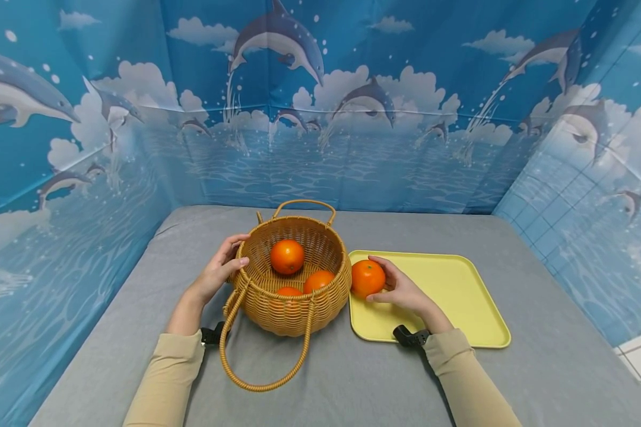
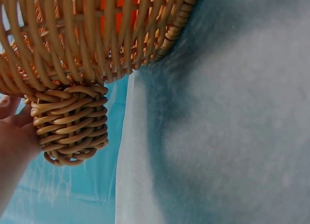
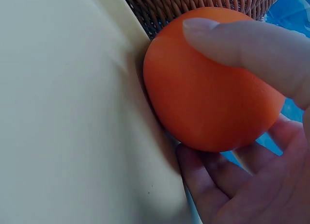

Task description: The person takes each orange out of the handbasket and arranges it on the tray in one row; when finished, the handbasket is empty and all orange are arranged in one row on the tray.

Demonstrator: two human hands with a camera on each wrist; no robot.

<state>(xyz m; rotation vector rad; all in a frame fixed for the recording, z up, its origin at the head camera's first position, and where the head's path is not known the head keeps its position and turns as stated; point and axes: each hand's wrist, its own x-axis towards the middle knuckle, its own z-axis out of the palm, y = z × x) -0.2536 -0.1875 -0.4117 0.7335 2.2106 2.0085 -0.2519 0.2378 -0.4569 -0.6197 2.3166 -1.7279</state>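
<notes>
A round wicker basket [image 1: 294,308] stands on the table with several oranges showing inside, among them one orange [image 1: 287,257] toward the back. My left hand [image 1: 216,273] holds its left side, thumb at the rim. From the left wrist, part of that hand [image 2: 17,136] is hidden behind a woven lug [image 2: 72,124] on the basket. My right hand [image 1: 403,290] grips another orange [image 1: 368,279] over the left edge of a yellow tray [image 1: 438,284]. In the right wrist view, the thumb crosses this orange [image 3: 208,88] while the other fingers curl on its opposite side.
One looped handle [image 1: 267,386] hangs out over the table toward me; the other handle [image 1: 304,201] rises at the back. Grey cloth [image 1: 347,379] covers the table. Dolphin-print curtains [image 1: 320,154] stand behind and along both sides.
</notes>
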